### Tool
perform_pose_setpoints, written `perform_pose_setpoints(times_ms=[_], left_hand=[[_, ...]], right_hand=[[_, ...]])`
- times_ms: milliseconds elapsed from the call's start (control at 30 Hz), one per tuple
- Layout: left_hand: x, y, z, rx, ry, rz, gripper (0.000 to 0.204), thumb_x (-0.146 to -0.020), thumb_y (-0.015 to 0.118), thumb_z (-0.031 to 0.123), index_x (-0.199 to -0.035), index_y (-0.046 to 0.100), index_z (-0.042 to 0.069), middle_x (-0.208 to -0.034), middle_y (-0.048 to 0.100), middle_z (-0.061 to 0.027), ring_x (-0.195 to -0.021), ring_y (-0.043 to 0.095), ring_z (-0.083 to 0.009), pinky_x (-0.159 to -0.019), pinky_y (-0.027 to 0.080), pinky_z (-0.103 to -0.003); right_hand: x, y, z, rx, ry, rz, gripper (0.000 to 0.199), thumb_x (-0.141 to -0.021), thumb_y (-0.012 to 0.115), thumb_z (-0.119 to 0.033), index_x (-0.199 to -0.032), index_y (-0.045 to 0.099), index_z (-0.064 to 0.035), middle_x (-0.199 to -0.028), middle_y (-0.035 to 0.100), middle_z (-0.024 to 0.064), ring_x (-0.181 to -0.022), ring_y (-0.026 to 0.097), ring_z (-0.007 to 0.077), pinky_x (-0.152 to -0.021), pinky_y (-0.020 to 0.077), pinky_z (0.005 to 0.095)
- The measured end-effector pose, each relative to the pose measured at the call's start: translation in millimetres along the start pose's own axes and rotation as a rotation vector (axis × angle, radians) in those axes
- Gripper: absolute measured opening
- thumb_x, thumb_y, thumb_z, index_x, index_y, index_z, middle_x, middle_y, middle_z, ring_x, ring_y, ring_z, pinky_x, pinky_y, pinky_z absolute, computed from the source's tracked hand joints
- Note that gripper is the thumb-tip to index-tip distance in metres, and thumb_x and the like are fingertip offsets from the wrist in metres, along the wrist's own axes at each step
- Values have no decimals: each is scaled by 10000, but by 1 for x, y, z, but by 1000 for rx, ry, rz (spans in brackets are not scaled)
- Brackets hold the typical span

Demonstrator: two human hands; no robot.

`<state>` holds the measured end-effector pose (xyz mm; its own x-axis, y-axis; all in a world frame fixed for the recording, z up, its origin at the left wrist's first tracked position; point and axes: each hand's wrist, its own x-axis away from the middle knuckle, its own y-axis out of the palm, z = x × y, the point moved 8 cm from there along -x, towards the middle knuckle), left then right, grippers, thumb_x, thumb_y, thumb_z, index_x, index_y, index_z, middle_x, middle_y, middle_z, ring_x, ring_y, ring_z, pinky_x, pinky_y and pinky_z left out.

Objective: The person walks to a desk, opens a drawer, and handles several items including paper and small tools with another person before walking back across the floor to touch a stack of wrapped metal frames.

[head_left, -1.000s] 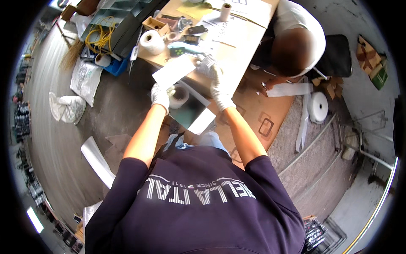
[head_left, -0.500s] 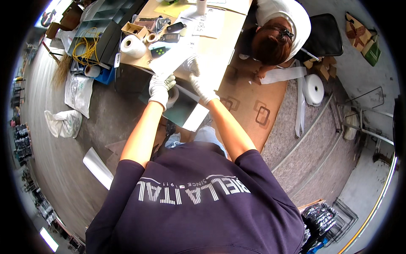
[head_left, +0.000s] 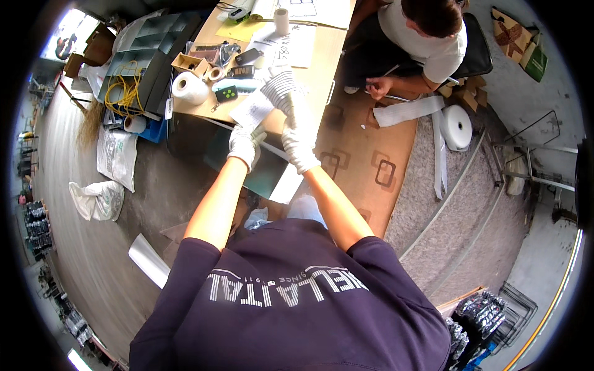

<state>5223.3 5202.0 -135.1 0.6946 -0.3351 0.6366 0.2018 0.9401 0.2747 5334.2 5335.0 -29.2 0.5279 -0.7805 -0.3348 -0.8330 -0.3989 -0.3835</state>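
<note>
Both my hands wear white gloves and are close together over the table's front edge. My left hand (head_left: 245,146) is closed at the lower end of a small white sheet of paper (head_left: 252,112) with faint marks. My right hand (head_left: 299,141) is closed around the near end of a white bundle with grey stripes (head_left: 281,88), which looks like fanned layers; its exact kind is unclear. The bundle tilts up and left above the wooden table (head_left: 317,80), beside the paper. Under my hands is a grey-green open drawer or bin (head_left: 263,175) with a white edge (head_left: 286,184).
On the table are a white roll (head_left: 190,88), a dark device with green buttons (head_left: 226,94), a small box (head_left: 190,63) and an upright roll (head_left: 281,22). A seated co-worker (head_left: 427,49) is at the right, near a large white roll (head_left: 456,128). White sacks (head_left: 97,200) lie left.
My hands have shifted slightly, and the striped bundle now shows more plainly. The paper has turned, showing its marks. The co-worker has sat up, away from the white strip on the floor.
</note>
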Motion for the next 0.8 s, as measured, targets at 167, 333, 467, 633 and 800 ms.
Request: perform_pose_setpoints(times_ms=[167, 333, 467, 633, 800], left_hand=[[-8, -18, -23, -8, -188, 57, 243, -872, 484, 196, -1028, 533, 17, -885, 617, -116, -755, 617, -239, -632, 532, -333], [-8, -52, -40, -39, -243, 0, 378, -857, 487, 259, -1121, 467, -10, -1054, 579, -165, -863, 595, -292, -723, 502, -398], [23, -70, -49, -102, -348, -19, 331, -864, 485, 229, -1145, 479, 54, -1061, 587, -159, -887, 603, -289, -700, 520, -408], [65, -56, -39, -282, -356, -149, 300, -857, 513, 197, -1118, 491, 50, -1064, 574, -162, -890, 594, -287, -714, 518, -402], [72, -16, -24, -359, -297, -320, 207, -868, 503, 192, -1043, 511, 83, -960, 597, -114, -776, 606, -216, -644, 527, -337]], right_hand=[[2, 19, -5, 117, -40, -273, 488, -727, 508, -31, -1209, 476, -96, -1240, 441, 207, -1106, 456, 351, -932, 378, 365], [9, 3, 5, 107, 122, -322, 367, -767, 573, -237, -1127, 567, -167, -1287, 406, 188, -1023, 517, 304, -849, 437, 350], [15, -20, 4, -75, 231, -163, 261, -776, 588, -180, -1023, 618, -99, -1204, 478, 201, -1047, 504, 338, -882, 416, 363], [22, -34, 0, -176, 341, -198, 230, -794, 579, -172, -1009, 611, -96, -1149, 537, 154, -1026, 536, 281, -890, 416, 305], [31, -33, 3, -367, 365, -233, 225, -818, 538, -160, -1012, 584, -55, -1062, 572, 136, -977, 557, 260, -867, 422, 310]])
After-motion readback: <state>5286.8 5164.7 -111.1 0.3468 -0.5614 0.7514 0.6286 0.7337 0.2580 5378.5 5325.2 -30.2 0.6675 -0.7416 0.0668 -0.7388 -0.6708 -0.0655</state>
